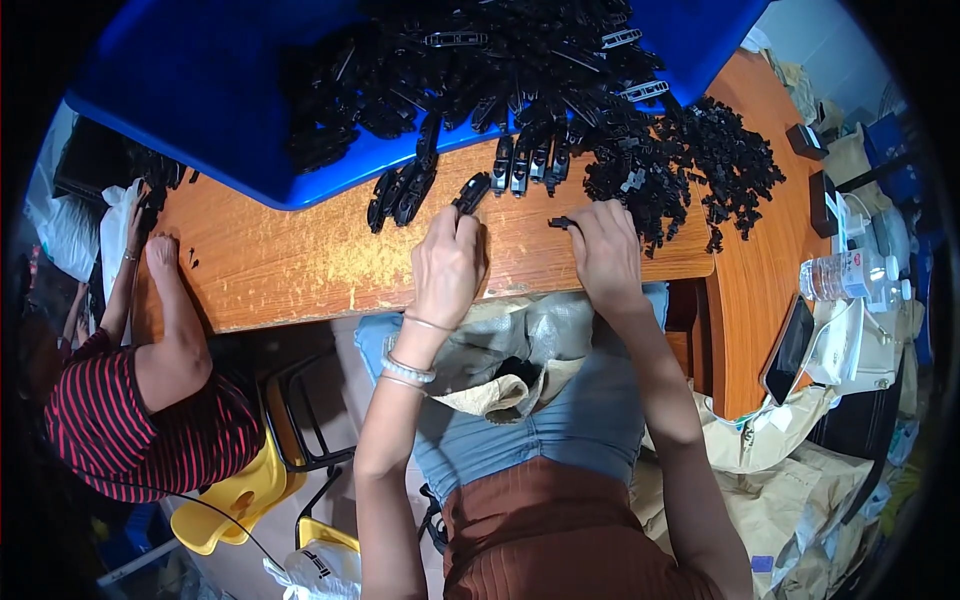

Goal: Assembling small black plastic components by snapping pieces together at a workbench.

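Note:
At the table's near edge, my left hand (448,262) is closed on a long black plastic part (472,191), whose far end sticks out past the fingertips. To the right, my right hand (608,255) pinches a small black plastic piece (562,222). Just beyond my left hand lie several more long black parts (403,193) side by side. Another short row of black parts with shiny tips (520,172) stands between the two hands and the bin. A heap of small black pieces (640,185) spreads beside my right hand.
A large blue bin (210,130) full of black parts fills the far side of the wooden table (280,265). An open sack (520,385) rests on my lap. At right are a phone (790,347) and a water bottle (840,276). A person in a striped shirt (150,425) sits at left.

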The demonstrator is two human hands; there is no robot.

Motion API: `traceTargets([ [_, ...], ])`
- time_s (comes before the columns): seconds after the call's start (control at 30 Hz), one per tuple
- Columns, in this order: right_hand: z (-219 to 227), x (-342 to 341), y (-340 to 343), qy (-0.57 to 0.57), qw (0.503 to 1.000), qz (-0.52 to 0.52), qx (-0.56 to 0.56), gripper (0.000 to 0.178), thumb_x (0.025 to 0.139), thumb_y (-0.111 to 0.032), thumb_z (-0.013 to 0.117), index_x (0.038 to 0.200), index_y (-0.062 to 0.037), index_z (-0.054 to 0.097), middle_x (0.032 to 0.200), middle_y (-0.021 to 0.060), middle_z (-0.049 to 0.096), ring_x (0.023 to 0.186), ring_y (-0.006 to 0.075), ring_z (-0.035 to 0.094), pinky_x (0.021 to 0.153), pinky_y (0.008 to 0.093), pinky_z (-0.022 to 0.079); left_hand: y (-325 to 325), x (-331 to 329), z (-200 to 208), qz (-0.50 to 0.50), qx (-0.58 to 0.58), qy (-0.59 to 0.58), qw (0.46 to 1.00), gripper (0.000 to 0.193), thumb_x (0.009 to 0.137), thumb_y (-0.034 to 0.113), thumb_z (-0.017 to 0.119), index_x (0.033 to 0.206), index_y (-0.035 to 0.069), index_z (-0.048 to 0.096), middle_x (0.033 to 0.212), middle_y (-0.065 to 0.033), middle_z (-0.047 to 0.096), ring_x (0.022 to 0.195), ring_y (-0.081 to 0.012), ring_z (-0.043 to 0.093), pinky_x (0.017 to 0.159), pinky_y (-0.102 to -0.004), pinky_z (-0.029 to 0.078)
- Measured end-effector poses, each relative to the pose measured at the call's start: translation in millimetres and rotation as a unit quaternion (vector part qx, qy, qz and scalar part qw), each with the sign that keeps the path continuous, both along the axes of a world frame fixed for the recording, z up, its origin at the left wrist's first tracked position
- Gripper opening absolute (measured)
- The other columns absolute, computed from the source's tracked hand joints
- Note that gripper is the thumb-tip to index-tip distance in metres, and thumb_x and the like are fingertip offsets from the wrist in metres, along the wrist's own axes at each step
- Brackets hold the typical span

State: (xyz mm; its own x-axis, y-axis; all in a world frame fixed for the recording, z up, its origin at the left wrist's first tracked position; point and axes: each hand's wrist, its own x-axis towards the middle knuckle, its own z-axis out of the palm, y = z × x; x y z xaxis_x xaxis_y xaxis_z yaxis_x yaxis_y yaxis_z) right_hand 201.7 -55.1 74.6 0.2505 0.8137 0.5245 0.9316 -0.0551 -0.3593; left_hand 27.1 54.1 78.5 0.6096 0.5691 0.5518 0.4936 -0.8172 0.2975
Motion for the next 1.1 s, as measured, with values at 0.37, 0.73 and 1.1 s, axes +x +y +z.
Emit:
traceTargets([
  [0.37, 5, -13, -11, 0.104, 0.986, 0.048, 0.121, 0.018, 0.076, 0.01, 0.061, 0.093, 0.0052, 0.065, 0.087, 0.0124, 0.06, 0.076, 0.0235, 0.059, 0.065, 0.0328, 0.047, 2, -3, 4, 0.071, -0.179, -0.105, 0.976, 0.022, 0.07, 0.009, 0.07, 0.084, 0.0, 0.055, 0.079, -0.0158, 0.056, 0.073, -0.0332, 0.056, 0.063, -0.0406, 0.044],
  [0.73, 35, -54, -17, 0.531, 0.837, 0.071, 0.113, 0.015, 0.082, 0.009, 0.058, 0.096, 0.008, 0.065, 0.096, 0.0114, 0.061, 0.083, 0.0138, 0.062, 0.072, 0.0208, 0.051, -75, -2, 24, -0.061, -0.583, -0.365, 0.723, 0.022, 0.08, -0.004, 0.065, 0.1, 0.0, 0.056, 0.076, -0.002, 0.062, 0.066, -0.0067, 0.059, 0.056, -0.0195, 0.046],
  [1.1, 42, -45, -34, 0.183, 0.967, 0.155, 0.082, 0.016, 0.069, 0.009, 0.065, 0.082, -0.0007, 0.067, 0.083, 0.0076, 0.062, 0.077, 0.0226, 0.058, 0.067, 0.0305, 0.047, -70, -12, 35, -0.114, -0.654, -0.306, 0.683, 0.019, 0.079, -0.007, 0.066, 0.095, -0.005, 0.057, 0.084, -0.0103, 0.065, 0.072, -0.0138, 0.065, 0.062, -0.0208, 0.055],
])
